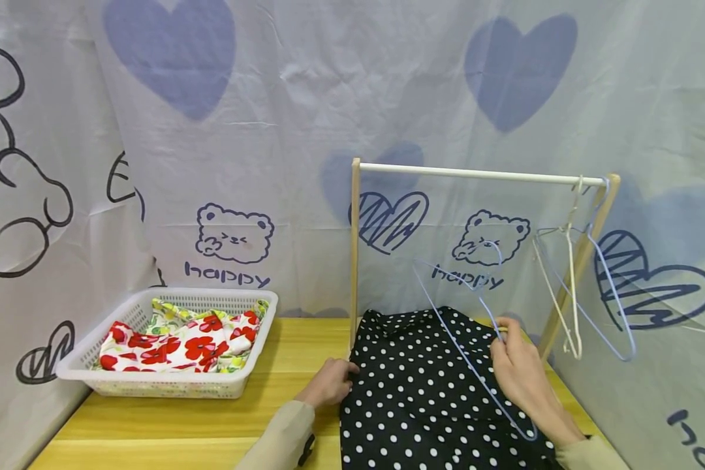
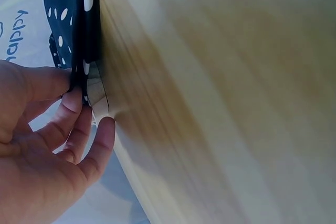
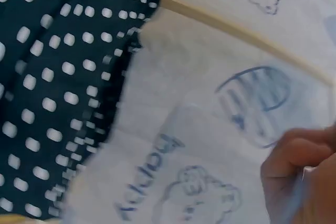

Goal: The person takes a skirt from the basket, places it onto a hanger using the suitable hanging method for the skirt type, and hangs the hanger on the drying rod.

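A black garment with white polka dots (image 1: 417, 385) lies spread on the wooden table. My left hand (image 1: 331, 382) is at its left edge; in the left wrist view the thumb and a fingertip pinch the dotted fabric (image 2: 64, 11). My right hand (image 1: 517, 365) grips a light blue clothes hanger (image 1: 461, 352) by one side and holds it tilted over the garment, hook upward. In the right wrist view the curled fingers of the right hand (image 3: 299, 177) show at the lower right, and the hanger is mostly out of sight there.
A rack with a white rail (image 1: 476, 173) stands behind the garment. Off its right end hang a white hanger (image 1: 571, 287) and a blue hanger (image 1: 613, 287). To the left, a white plastic basket (image 1: 158, 385) holds folded floral cloth (image 1: 182, 346). Printed curtain surrounds the table (image 1: 170, 437).
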A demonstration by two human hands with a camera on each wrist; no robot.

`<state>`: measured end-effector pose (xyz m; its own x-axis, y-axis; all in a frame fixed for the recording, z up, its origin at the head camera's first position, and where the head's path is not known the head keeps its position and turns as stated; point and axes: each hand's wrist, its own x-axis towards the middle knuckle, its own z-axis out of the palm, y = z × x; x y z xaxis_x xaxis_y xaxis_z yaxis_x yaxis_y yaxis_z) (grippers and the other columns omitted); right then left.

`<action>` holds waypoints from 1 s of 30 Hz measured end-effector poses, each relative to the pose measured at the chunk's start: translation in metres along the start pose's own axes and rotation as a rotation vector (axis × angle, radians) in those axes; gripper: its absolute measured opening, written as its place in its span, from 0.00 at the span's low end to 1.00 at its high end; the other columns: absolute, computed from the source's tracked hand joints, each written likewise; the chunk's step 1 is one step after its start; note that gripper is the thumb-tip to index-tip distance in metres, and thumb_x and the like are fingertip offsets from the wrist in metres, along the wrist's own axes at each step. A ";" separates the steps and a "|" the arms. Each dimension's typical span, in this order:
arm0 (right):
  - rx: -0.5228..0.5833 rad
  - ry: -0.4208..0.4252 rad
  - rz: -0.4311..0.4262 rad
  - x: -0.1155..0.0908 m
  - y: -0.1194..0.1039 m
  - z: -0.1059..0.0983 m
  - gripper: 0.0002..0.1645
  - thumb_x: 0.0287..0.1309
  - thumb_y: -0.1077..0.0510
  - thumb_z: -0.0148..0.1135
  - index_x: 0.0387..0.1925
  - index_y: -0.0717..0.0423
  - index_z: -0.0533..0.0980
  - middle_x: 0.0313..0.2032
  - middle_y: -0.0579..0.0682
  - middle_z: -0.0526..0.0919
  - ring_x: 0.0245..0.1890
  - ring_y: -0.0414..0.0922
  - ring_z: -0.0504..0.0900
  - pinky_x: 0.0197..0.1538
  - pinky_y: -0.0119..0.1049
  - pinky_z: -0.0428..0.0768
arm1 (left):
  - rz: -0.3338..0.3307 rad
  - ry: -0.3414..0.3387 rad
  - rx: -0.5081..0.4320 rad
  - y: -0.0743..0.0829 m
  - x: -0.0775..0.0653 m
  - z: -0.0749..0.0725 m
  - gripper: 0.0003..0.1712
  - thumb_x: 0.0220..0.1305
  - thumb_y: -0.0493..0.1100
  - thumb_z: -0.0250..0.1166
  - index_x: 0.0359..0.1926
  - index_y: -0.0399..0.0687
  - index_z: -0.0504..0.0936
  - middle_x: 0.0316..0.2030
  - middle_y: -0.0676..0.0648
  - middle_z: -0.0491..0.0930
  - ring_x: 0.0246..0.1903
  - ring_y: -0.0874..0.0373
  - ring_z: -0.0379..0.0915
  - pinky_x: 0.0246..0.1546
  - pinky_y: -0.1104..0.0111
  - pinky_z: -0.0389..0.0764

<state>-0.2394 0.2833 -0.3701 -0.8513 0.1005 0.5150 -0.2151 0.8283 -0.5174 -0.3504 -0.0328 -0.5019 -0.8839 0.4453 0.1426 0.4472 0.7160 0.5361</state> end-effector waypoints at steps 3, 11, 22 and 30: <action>0.052 -0.004 0.086 0.005 0.017 0.005 0.19 0.73 0.57 0.38 0.60 0.54 0.66 0.20 0.46 0.67 0.19 0.42 0.66 0.24 0.36 0.65 | -0.023 0.006 0.003 0.001 -0.001 0.000 0.16 0.59 0.30 0.62 0.49 0.36 0.84 0.40 0.42 0.80 0.37 0.54 0.70 0.41 0.63 0.76; 0.359 -0.072 0.311 0.019 0.065 0.010 0.18 0.74 0.56 0.38 0.57 0.57 0.68 0.20 0.42 0.67 0.15 0.34 0.63 0.18 0.30 0.65 | -0.037 0.097 0.030 0.019 -0.004 0.003 0.23 0.58 0.38 0.69 0.56 0.41 0.79 0.61 0.32 0.67 0.62 0.38 0.62 0.60 0.44 0.69; 0.502 -0.027 0.430 0.022 0.125 0.009 0.19 0.75 0.44 0.41 0.57 0.47 0.70 0.11 0.36 0.60 0.09 0.32 0.59 0.12 0.28 0.62 | 0.245 -0.314 0.110 0.074 -0.004 0.018 0.23 0.59 0.50 0.71 0.56 0.56 0.81 0.52 0.53 0.77 0.49 0.65 0.73 0.53 0.70 0.76; 0.666 -0.028 0.459 0.020 0.144 0.009 0.20 0.74 0.55 0.41 0.32 0.28 0.74 0.15 0.35 0.64 0.11 0.29 0.60 0.13 0.24 0.59 | 0.416 -0.514 0.094 0.101 -0.009 0.038 0.30 0.56 0.56 0.73 0.60 0.62 0.79 0.60 0.57 0.71 0.54 0.70 0.68 0.54 0.75 0.74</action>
<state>-0.2914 0.3998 -0.4406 -0.9339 0.3291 0.1399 -0.0741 0.2045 -0.9760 -0.2921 0.0556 -0.4808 -0.4682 0.8773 -0.1057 0.7671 0.4629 0.4442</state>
